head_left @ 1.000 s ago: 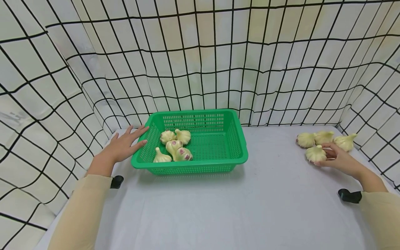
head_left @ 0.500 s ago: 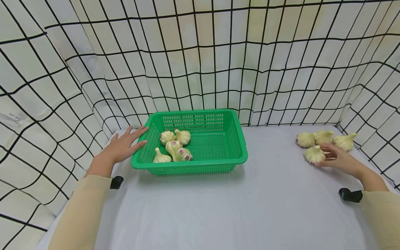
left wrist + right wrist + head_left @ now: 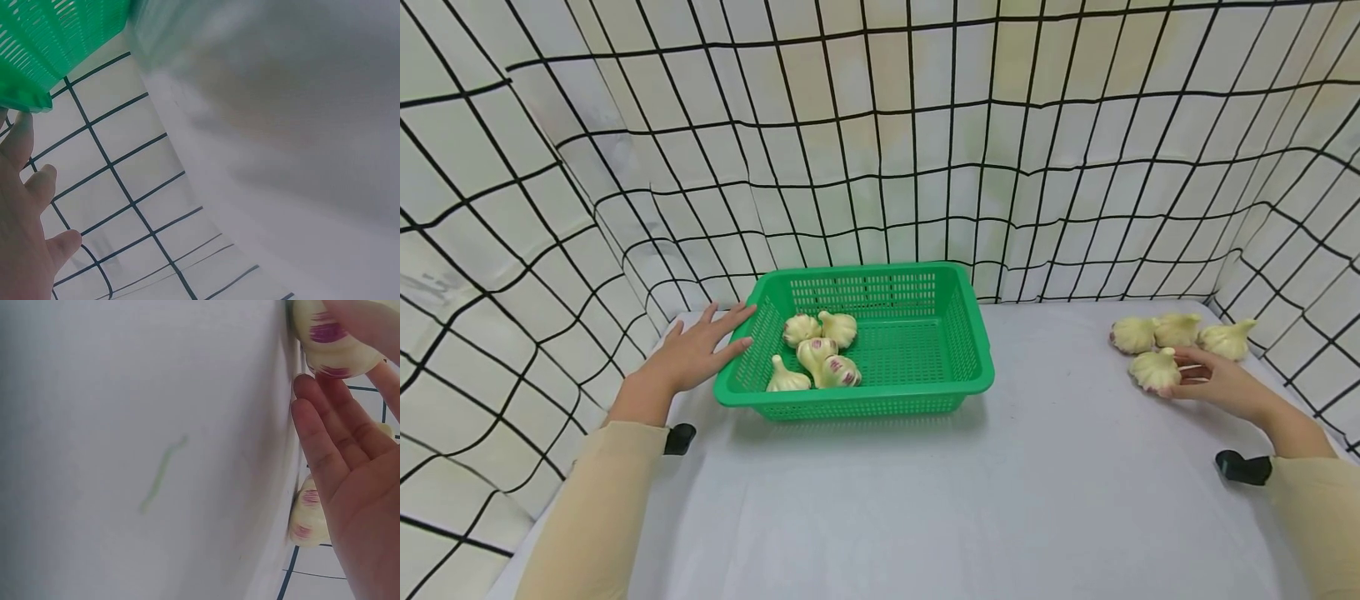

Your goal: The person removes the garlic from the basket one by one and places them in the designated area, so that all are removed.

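Observation:
My right hand [image 3: 1217, 383] pinches a pale garlic bulb [image 3: 1153, 372] at the right of the table, thumb on its near side. In the right wrist view the thumb lies over this purple-streaked bulb [image 3: 334, 337], while several fingers [image 3: 322, 440] extend below it. On the left, my left hand [image 3: 688, 354] has its fingers spread against the left rim of a green plastic basket [image 3: 857, 390]. The left wrist view shows fingertips [image 3: 22, 128] at the basket's edge [image 3: 28, 103]. Several garlic bulbs [image 3: 816, 354] lie in the basket's left half.
Three more garlic bulbs, one of them the leftmost bulb [image 3: 1132, 336], sit just behind the held one near the right wall. White walls with black netting [image 3: 895, 167] enclose the back and sides. A white cloth [image 3: 887, 500] covers the table.
The garlic bulb in my right hand has shifted very slightly, and its stem now leans a little more to the right. My left hand and the basket stay practically still.

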{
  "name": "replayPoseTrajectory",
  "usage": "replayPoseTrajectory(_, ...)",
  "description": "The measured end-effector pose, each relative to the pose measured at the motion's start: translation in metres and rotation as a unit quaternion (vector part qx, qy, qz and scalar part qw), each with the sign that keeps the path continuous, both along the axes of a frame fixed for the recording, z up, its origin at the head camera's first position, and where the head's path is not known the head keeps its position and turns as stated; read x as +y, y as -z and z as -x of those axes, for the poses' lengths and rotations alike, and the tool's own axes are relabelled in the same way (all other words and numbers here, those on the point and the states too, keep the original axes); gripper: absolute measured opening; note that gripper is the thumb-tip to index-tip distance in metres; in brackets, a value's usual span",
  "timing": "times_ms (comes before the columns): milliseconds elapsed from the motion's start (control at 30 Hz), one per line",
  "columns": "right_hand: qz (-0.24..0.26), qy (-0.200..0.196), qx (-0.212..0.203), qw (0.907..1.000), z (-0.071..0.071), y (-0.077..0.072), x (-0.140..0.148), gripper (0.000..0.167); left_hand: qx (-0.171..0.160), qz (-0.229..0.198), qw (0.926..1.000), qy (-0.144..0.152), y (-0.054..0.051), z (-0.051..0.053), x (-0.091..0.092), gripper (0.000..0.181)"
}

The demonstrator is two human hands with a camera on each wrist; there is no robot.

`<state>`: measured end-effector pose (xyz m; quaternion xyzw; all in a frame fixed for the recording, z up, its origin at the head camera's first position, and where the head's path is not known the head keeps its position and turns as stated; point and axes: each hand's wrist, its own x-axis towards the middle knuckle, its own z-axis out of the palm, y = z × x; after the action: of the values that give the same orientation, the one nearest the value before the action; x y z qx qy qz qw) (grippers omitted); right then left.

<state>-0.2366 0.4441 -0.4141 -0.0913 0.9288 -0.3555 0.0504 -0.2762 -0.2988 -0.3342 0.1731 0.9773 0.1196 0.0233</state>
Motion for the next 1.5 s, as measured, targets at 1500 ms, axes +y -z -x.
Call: replayPoseTrajectory(1500,-0.05,-0.033,0.009,0.9982,-0.013,-0.021,0.009,0.072,-0.006,0.002,1.0,-0.004,0.001,0.002,-0.002,0.07)
